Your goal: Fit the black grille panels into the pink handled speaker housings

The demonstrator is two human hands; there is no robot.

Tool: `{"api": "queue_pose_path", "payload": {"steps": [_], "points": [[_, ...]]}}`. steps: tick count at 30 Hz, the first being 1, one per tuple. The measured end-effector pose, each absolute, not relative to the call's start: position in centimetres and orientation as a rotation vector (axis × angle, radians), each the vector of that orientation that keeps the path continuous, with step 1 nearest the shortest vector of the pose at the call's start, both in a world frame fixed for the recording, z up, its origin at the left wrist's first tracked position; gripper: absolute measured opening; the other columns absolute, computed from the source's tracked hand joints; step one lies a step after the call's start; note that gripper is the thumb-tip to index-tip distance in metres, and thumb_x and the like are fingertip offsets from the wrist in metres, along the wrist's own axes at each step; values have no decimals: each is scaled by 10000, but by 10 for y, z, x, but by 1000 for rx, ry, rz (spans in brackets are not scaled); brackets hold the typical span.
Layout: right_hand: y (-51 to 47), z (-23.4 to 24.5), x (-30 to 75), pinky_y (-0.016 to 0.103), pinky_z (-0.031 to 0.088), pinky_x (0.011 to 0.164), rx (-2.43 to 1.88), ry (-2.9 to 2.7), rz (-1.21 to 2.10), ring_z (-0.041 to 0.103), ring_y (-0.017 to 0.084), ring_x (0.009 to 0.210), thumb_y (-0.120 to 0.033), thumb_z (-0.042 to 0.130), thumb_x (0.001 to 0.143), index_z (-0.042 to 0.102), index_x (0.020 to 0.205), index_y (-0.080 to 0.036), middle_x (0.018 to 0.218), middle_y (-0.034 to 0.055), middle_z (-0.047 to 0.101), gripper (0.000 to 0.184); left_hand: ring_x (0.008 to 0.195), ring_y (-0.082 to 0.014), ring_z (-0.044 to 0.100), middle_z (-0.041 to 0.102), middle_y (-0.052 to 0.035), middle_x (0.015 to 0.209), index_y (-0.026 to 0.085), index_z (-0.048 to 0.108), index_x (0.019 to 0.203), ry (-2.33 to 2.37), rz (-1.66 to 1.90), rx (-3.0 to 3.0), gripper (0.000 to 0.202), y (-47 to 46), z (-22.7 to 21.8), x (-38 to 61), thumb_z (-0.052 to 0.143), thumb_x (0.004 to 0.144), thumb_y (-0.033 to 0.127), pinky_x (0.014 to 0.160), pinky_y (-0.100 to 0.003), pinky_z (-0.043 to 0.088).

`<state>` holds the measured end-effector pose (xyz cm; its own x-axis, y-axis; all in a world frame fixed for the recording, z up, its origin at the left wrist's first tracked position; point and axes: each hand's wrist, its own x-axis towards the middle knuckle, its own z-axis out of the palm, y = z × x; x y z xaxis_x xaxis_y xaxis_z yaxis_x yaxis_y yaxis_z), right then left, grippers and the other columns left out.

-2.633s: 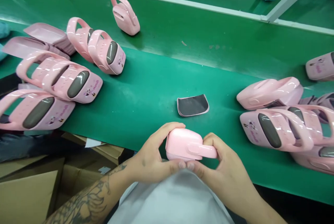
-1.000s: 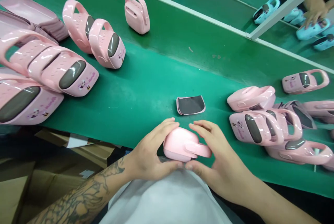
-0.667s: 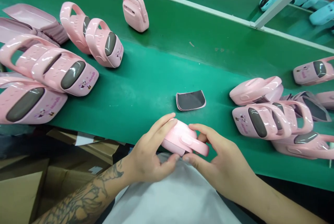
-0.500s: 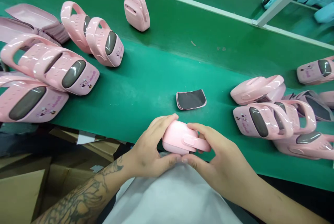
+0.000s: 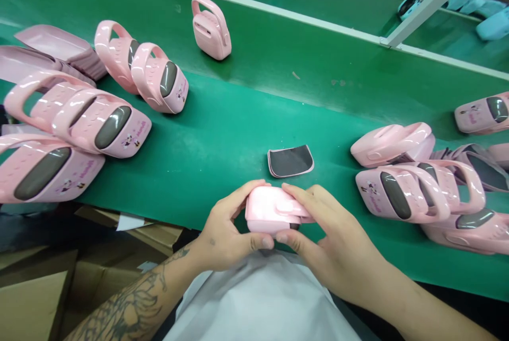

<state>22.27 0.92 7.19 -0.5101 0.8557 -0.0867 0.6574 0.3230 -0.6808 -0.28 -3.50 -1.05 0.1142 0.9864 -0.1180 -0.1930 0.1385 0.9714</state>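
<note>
Both my hands hold a small pink plastic device with a carry handle (image 5: 267,212), low at the table's near edge. My left hand (image 5: 230,232) grips its left side, fingers over the top and thumb at the lower front. On the handle side, my right hand (image 5: 328,224) has its fingers on top and its thumb underneath. The device lies turned on its side; a bit of its dark window shows by the right thumb. Just beyond my hands lies a short stack of dark-faced panels with pink edges (image 5: 291,162).
Several finished-looking pink handled devices (image 5: 101,118) stand at left, near stacked pink panels (image 5: 59,46). More pink devices (image 5: 397,187) crowd the right side. One stands alone at the back (image 5: 212,31). A white rail (image 5: 278,6) crosses behind; cardboard boxes (image 5: 35,298) sit below left.
The device has turned slightly in my hands, and more of its dark window shows. My right fingers have shifted left over its top. The view has tilted up a little.
</note>
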Motion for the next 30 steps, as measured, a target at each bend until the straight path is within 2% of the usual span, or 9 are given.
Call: {"api": "queue_pose_path", "payload": {"steps": [3, 6, 9, 13, 17, 20, 23, 27, 30], "points": [[18, 67, 221, 576, 552, 1108, -1319, -2058, 955, 606, 349, 1356, -530, 744, 964, 365, 1650, -305, 1523, 162, 556, 814, 1226, -369, 734, 740, -153, 1378, 213, 642, 1448, 928, 1375, 719, 784, -26, -1, -6, 910, 791, 547, 993, -436, 630], [17, 54, 207, 574, 468, 1225, -1266, -1795, 1371, 504, 359, 1507, -714, 738, 890, 202, 1714, -349, 1707, 137, 411, 1049, 1334, -381, 676, 733, -141, 1399, 245, 608, 1493, 830, 1543, 501, 654, -19, 14, -2, 668, 964, 624, 1081, -529, 591], [13, 40, 186, 518, 469, 1237, -1061, -1566, 1653, 512, 342, 1516, -730, 666, 933, 344, 1670, -328, 1667, 120, 496, 900, 1432, -369, 608, 710, -110, 1451, 304, 558, 1544, 775, 1543, 417, 570, -19, 18, 7, 514, 1047, 579, 1159, -585, 534], [14, 31, 182, 487, 523, 1191, -1072, -1451, 1591, 544, 326, 1491, -647, 706, 957, 437, 1612, -342, 1633, 99, 535, 771, 1596, -387, 403, 504, -136, 1672, 265, 475, 1609, 871, 1379, 635, 589, -30, 4, -1, 532, 1060, 471, 1273, -621, 401], [19, 39, 201, 535, 523, 1188, -1288, -1849, 1253, 606, 349, 1404, -582, 919, 774, 541, 1546, -310, 1539, 113, 599, 902, 1682, -374, 193, 229, -93, 1814, 340, 250, 1712, 1274, 1230, 1331, 961, -37, 6, -31, 801, 926, 383, 1374, -598, 182], [23, 49, 207, 547, 543, 1170, -1275, -2111, 1110, 624, 353, 1368, -523, 998, 675, 574, 1524, -294, 1484, 115, 646, 977, 1640, -397, 312, 335, -107, 1774, 357, 264, 1709, 1346, 902, 1794, 1180, -31, 24, -46, 962, 760, 415, 1352, -576, 282], [25, 51, 208, 579, 526, 1188, -1186, -2250, 1164, 589, 370, 1408, -566, 1009, 627, 550, 1547, -303, 1503, 112, 643, 1061, 1465, -343, 579, 589, -90, 1600, 358, 401, 1637, 1276, 721, 1842, 1098, -22, 34, -48, 990, 713, 436, 1225, -481, 501], [24, 44, 215, 600, 458, 1252, -1146, -2288, 1349, 490, 356, 1533, -524, 859, 862, 483, 1591, -292, 1635, 124, 540, 853, 1357, -319, 653, 661, -107, 1486, 286, 557, 1517, 1224, 746, 1806, 830, -23, 29, -44, 936, 787, 394, 1162, -455, 552], [19, 43, 220, 624, 407, 1285, -1157, -2261, 1417, 450, 348, 1571, -473, 781, 941, 448, 1604, -308, 1675, 117, 495, 761, 1382, -358, 634, 642, -139, 1508, 278, 544, 1549, 1231, 800, 1799, 863, -29, 25, -40, 921, 793, 454, 1160, -505, 550]]}}
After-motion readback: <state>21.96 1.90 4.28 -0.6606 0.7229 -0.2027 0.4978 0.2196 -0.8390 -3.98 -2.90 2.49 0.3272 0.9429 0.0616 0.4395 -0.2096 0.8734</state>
